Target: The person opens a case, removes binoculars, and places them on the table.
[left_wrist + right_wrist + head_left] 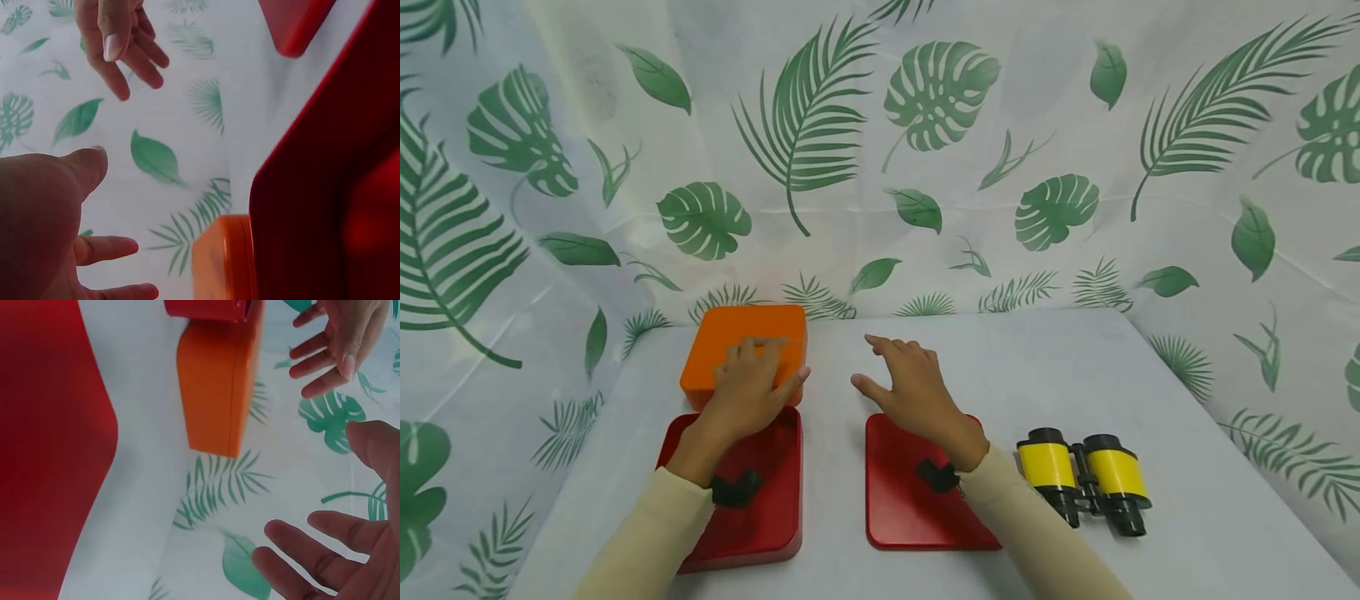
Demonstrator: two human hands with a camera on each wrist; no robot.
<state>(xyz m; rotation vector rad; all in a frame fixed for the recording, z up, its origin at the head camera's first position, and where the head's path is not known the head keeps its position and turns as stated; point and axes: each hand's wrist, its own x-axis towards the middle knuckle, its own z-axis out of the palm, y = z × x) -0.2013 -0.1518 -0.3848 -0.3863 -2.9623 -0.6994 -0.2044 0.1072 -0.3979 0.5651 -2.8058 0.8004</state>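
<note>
Both hands hover above the table with nothing in them. My left hand (748, 387) is over the near side of an orange box (741, 329) and the far end of a red open box (786, 483); its fingers are spread loosely. To the right, my right hand (917, 383) is held above the far edge of a flat red lid (902, 500), thumb apart from the fingers. In the left wrist view the red box's wall (300, 162) shows close by. Yellow and black binoculars (1082, 475) lie right of the lid, beside the right forearm.
A white-covered table (1037, 358) bears everything. Behind it and at both sides hangs a white sheet (850, 167) printed with green leaves. The orange box stands at the back left, right behind the red box. A gap separates the red box from the lid.
</note>
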